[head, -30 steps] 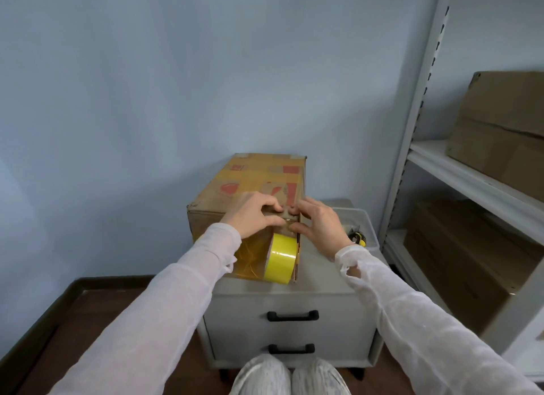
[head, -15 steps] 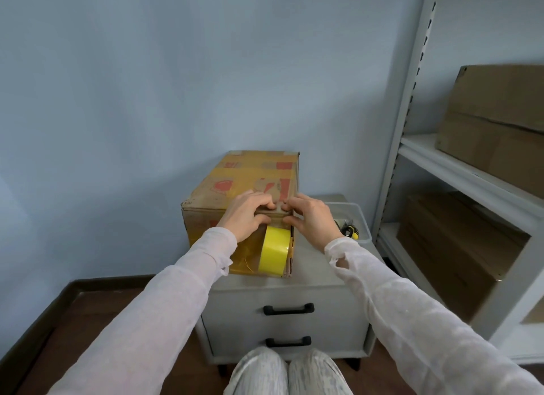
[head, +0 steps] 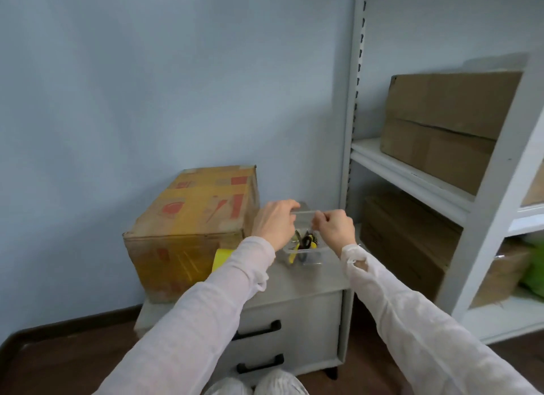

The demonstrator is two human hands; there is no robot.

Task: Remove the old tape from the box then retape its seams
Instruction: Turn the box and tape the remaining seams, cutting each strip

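Tan box (head: 191,218) with red prints; yellow tape roll (head: 219,259); pale grey desk (head: 294,285), black handles (head: 256,330); blurred tool (head: 307,241), perhaps yellow-and-black.

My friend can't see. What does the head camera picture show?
A person's left hand and right hand pinch a clear strip, likely tape, stretched between them over a clear bin of tools on a grey cabinet. A cardboard box sits left of the bin, with a yellow tape roll at its front. Shelves with more boxes stand on the right.
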